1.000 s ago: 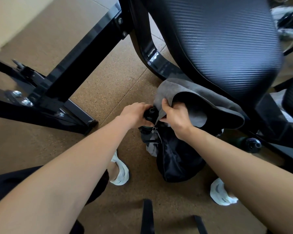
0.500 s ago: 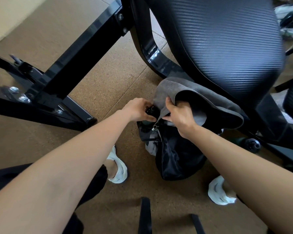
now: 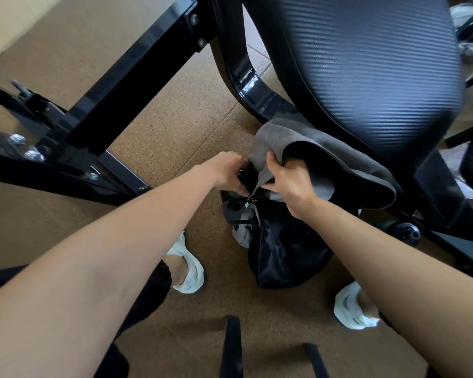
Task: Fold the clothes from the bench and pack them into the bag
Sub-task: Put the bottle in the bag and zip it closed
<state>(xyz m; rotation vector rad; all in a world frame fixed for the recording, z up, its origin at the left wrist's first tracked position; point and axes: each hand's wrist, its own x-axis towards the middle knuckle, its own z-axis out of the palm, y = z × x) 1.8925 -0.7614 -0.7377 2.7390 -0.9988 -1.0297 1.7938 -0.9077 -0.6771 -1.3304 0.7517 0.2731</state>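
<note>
A black bag stands on the cork floor under the front end of the black padded bench. My right hand grips the zipper edge of the bag's grey flap and holds it up, so the mouth gapes. My left hand is closed around a black round-topped object, perhaps a bottle, at the bag's mouth. A zipper pull dangles between my hands. Light grey cloth bulges out of the bag's left side. The inside of the bag is dark and hidden.
The bench's black steel frame runs diagonally across the left. A dark green bottle with a black cap lies under the bench at the right. My feet in white shoes flank the bag. Two black bars rise at the bottom edge.
Both hands stay at the bag's mouth with the same grips. The view has shifted a little; nothing else has visibly moved.
</note>
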